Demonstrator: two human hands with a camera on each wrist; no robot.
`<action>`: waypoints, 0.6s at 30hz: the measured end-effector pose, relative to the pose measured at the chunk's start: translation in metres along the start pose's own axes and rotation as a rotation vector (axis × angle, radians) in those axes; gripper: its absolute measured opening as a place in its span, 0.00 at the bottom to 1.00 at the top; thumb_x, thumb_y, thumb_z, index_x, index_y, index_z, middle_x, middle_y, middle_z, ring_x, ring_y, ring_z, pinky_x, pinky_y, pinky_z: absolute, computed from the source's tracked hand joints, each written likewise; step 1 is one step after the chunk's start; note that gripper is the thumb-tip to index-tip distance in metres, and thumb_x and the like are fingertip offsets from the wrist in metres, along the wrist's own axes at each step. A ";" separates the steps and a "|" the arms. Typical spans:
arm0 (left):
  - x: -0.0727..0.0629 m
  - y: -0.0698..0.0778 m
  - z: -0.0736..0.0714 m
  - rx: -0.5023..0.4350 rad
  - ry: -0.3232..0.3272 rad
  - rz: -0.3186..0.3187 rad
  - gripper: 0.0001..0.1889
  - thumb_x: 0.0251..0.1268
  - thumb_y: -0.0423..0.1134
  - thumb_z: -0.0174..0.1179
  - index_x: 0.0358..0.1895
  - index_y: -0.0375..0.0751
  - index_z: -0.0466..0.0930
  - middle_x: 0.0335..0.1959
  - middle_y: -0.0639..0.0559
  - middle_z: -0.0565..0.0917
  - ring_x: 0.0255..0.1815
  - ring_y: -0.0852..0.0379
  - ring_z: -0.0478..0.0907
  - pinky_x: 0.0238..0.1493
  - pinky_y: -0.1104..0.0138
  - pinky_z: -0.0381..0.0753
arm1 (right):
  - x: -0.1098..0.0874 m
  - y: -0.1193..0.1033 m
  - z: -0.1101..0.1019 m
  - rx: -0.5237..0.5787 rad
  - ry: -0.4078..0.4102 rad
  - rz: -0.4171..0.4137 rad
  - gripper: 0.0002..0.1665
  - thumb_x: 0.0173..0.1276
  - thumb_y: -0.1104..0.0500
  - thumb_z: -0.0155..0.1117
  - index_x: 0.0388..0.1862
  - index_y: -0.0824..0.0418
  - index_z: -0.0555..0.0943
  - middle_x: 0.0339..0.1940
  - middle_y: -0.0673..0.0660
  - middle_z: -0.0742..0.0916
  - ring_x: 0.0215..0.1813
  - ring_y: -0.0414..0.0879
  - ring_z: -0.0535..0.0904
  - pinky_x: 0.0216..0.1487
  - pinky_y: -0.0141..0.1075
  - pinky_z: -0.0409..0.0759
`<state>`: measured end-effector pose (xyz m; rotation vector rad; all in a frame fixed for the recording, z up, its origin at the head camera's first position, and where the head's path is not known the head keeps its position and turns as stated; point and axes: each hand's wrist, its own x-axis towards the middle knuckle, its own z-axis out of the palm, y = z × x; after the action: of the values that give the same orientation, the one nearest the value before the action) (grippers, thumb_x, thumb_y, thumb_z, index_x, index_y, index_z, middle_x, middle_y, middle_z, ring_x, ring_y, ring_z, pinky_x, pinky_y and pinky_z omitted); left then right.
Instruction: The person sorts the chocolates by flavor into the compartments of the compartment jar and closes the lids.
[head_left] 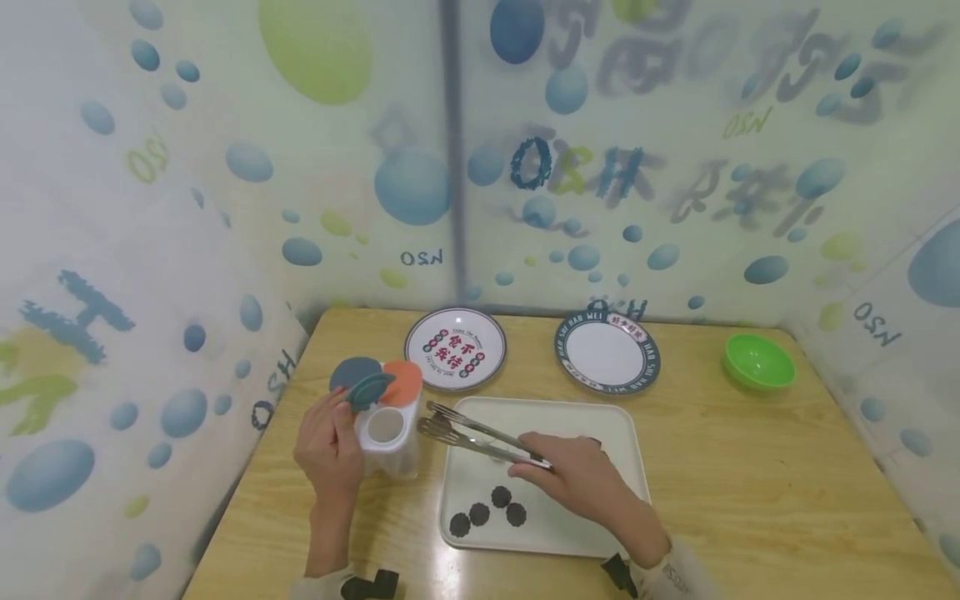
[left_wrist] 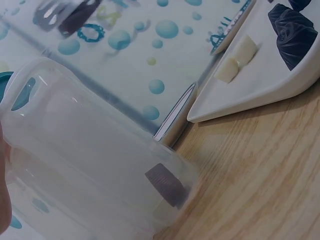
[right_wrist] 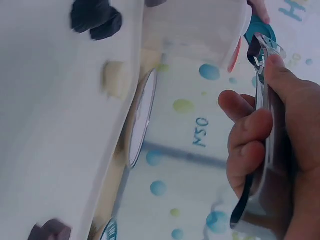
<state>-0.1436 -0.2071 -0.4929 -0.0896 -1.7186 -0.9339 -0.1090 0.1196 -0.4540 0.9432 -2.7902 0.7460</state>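
Observation:
My left hand (head_left: 330, 446) pinches a round teal lid (head_left: 369, 390), raised beside the open mouth of a clear plastic container (head_left: 393, 460). Blue and orange lids (head_left: 399, 383) stand at the container's back. A dark piece (left_wrist: 167, 185) lies inside, near its bottom. Metal tongs (head_left: 487, 442) are gripped in my right hand (head_left: 577, 475), and their tips hold a dark piece (right_wrist: 254, 47) just right of the container mouth. Beneath them is a white tray (head_left: 555, 533) with several dark scalloped pieces (head_left: 480, 513). Pale pieces (left_wrist: 235, 62) also lie on it.
Behind the tray are a plate with red writing (head_left: 455, 350) and a blue-rimmed plate (head_left: 606, 352). A green bowl (head_left: 759, 362) stands at the back right of the wooden table (head_left: 750, 500). Printed walls (head_left: 360, 200) rise around the table's back and sides.

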 end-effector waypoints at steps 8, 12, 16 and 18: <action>0.000 -0.001 0.001 0.000 0.006 0.026 0.08 0.59 0.22 0.57 0.29 0.25 0.86 0.31 0.33 0.88 0.41 0.33 0.86 0.61 0.73 0.75 | 0.030 -0.023 0.004 0.048 -0.037 -0.087 0.16 0.73 0.38 0.56 0.35 0.47 0.72 0.20 0.38 0.68 0.21 0.28 0.59 0.21 0.24 0.57; 0.000 -0.001 0.001 0.003 0.006 0.022 0.07 0.59 0.22 0.58 0.30 0.26 0.86 0.32 0.34 0.89 0.41 0.34 0.86 0.61 0.74 0.75 | 0.038 -0.028 0.009 0.026 -0.045 -0.105 0.17 0.73 0.38 0.56 0.35 0.48 0.72 0.20 0.38 0.68 0.21 0.28 0.60 0.21 0.24 0.57; 0.000 -0.003 0.000 -0.004 0.015 0.025 0.07 0.59 0.22 0.58 0.31 0.27 0.87 0.32 0.35 0.89 0.41 0.34 0.86 0.61 0.73 0.75 | 0.041 -0.031 0.014 0.018 -0.057 -0.093 0.19 0.71 0.36 0.56 0.39 0.49 0.73 0.22 0.38 0.72 0.20 0.29 0.61 0.21 0.24 0.59; 0.000 -0.003 0.000 -0.010 0.018 0.035 0.07 0.59 0.22 0.58 0.30 0.26 0.86 0.31 0.34 0.89 0.40 0.34 0.86 0.60 0.73 0.76 | 0.041 -0.031 0.015 0.019 -0.062 -0.072 0.22 0.69 0.33 0.57 0.42 0.50 0.74 0.24 0.39 0.77 0.20 0.29 0.63 0.21 0.24 0.61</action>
<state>-0.1454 -0.2095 -0.4945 -0.1174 -1.6907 -0.9154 -0.1224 0.0686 -0.4444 1.0816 -2.7898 0.7463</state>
